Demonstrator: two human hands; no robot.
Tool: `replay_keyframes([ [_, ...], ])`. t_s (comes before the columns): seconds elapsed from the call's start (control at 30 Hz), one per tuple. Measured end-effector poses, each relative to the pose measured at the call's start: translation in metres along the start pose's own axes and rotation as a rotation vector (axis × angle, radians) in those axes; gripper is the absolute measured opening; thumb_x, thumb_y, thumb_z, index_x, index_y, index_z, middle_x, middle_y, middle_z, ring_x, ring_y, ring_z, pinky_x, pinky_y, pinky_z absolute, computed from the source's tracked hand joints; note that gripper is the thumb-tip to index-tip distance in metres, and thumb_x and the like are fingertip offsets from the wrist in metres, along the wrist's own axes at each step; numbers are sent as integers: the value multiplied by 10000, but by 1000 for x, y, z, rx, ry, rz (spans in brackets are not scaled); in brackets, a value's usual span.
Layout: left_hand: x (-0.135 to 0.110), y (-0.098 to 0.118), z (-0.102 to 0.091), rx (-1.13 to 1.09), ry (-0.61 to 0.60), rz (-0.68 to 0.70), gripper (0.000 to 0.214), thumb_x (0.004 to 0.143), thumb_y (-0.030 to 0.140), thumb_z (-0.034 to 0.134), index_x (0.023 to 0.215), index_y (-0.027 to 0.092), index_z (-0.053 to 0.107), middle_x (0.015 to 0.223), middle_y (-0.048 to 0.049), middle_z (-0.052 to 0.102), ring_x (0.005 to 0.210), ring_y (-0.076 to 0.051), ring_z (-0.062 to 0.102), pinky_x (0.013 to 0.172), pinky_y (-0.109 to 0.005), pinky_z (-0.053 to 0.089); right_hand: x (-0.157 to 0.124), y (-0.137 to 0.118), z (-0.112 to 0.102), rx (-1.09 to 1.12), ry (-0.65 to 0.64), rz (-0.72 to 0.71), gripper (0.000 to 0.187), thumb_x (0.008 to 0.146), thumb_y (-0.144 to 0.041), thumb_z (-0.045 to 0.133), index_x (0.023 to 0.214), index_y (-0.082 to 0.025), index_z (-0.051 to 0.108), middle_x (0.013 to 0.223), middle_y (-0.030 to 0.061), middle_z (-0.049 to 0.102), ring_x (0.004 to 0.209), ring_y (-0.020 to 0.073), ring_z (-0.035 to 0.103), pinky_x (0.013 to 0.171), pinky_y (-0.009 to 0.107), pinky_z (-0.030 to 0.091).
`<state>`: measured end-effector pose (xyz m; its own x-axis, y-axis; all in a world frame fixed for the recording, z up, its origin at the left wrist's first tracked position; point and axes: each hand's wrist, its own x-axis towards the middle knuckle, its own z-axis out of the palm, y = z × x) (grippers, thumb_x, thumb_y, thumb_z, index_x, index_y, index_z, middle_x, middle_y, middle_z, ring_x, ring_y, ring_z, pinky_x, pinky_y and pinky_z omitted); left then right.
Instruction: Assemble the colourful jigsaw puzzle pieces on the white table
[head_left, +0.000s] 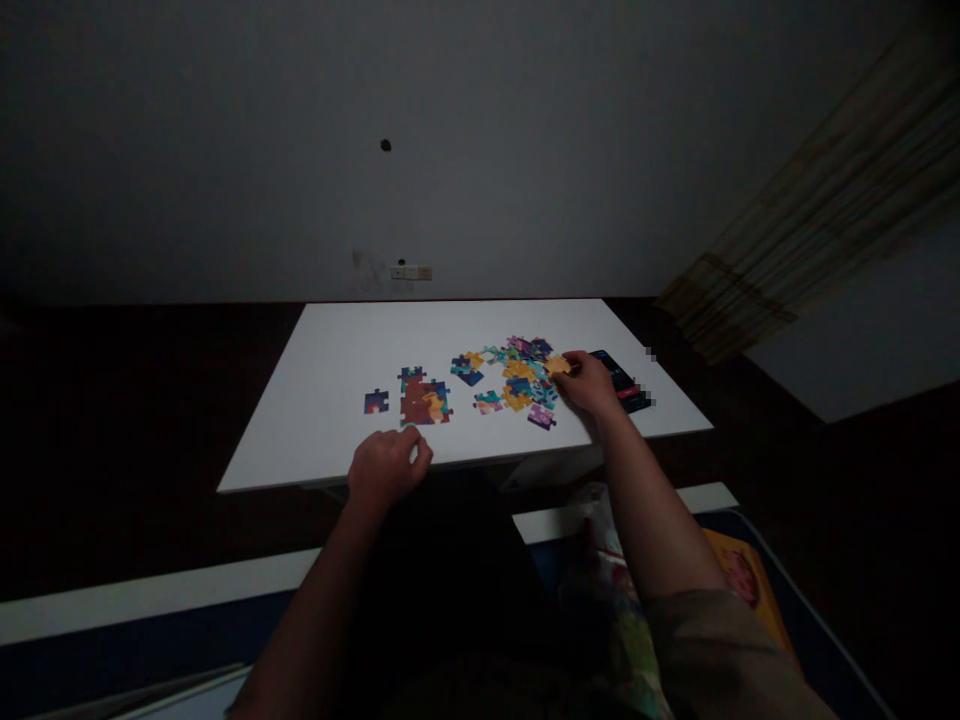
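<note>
A white table (330, 370) holds a colourful jigsaw. A joined block of pieces (424, 397) lies at the centre, with a single blue piece (376, 402) to its left. A loose heap of pieces (510, 375) spreads to the right. My right hand (589, 385) reaches into the heap's right edge and pinches an orange piece (557, 365). My left hand (388, 464) rests as a closed fist on the table's near edge, just below the joined block; nothing shows in it.
A dark phone (622, 383) lies on the table right of my right hand. A wall with a socket (411, 272) stands behind. A curtain (810, 250) hangs at right. A printed orange item (742, 580) lies at lower right.
</note>
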<state>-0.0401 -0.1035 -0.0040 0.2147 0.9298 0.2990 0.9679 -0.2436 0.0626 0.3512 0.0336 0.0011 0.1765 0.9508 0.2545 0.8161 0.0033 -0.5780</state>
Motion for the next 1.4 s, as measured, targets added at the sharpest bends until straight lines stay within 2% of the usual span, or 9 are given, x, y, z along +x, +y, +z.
replay_keyframes([
  [0.2,0,0,2,-7,18,8,305,979,351,423,841,216,658,734,-67,679,677,-221,597,686,-346,386,-10,-1,-5,235,147,9,317,829,-404,655,1040,-183,743,1003,124,757,833,266,700,733,363,544],
  [0.3,0,0,0,-1,6,1,314,982,354,416,837,218,658,737,-65,680,683,-227,603,685,-349,389,-15,-5,-8,177,163,-40,308,867,-393,607,1034,-187,765,1032,127,761,871,279,707,805,395,548],
  [0.4,0,2,-2,6,-16,-5,318,986,356,408,849,218,659,756,-63,690,696,-229,609,691,-351,391,-21,-8,-10,7,127,-120,298,877,-305,559,1048,-197,778,1086,122,755,984,295,696,927,428,520],
  [0.53,0,2,-4,14,-13,-9,291,981,339,424,846,216,651,759,-62,695,698,-222,611,697,-348,394,-31,-9,-12,-60,-25,-212,402,844,-169,490,1140,-207,759,1183,93,733,1103,274,670,1005,410,491],
  [0.67,0,2,-3,15,4,-2,280,973,346,442,832,217,648,747,-59,694,687,-212,602,697,-340,390,-47,-14,-13,-42,27,-121,386,864,-204,487,1155,-191,741,1201,111,715,1088,279,662,984,415,496],
  [0.8,1,2,-2,12,3,-13,295,977,340,429,825,212,648,741,-61,688,677,-202,590,692,-327,386,-60,-26,-11,-80,34,-47,309,897,-385,557,1073,-202,733,1113,128,715,1001,293,660,900,416,510],
  [0.93,1,2,-2,16,-14,-6,305,982,344,423,833,209,651,756,-66,689,679,-207,589,688,-330,382,-62,-35,-5,-182,3,-70,438,845,-563,641,1062,-188,707,1083,161,688,1032,330,634,894,436,496],
  [1.13,0,2,-2,7,-6,-3,299,985,340,422,849,209,654,752,-76,691,688,-219,603,678,-344,369,-56,-34,1,-129,-34,1,379,803,-504,676,1026,-198,672,1036,138,691,961,307,645,817,402,500],
  [1.4,-1,1,-3,-51,-3,0,274,968,337,447,854,215,664,750,-83,678,697,-221,602,664,-352,369,-58,-40,3,257,70,106,281,794,-443,669,972,-229,629,900,73,706,792,245,658,728,371,528],
])
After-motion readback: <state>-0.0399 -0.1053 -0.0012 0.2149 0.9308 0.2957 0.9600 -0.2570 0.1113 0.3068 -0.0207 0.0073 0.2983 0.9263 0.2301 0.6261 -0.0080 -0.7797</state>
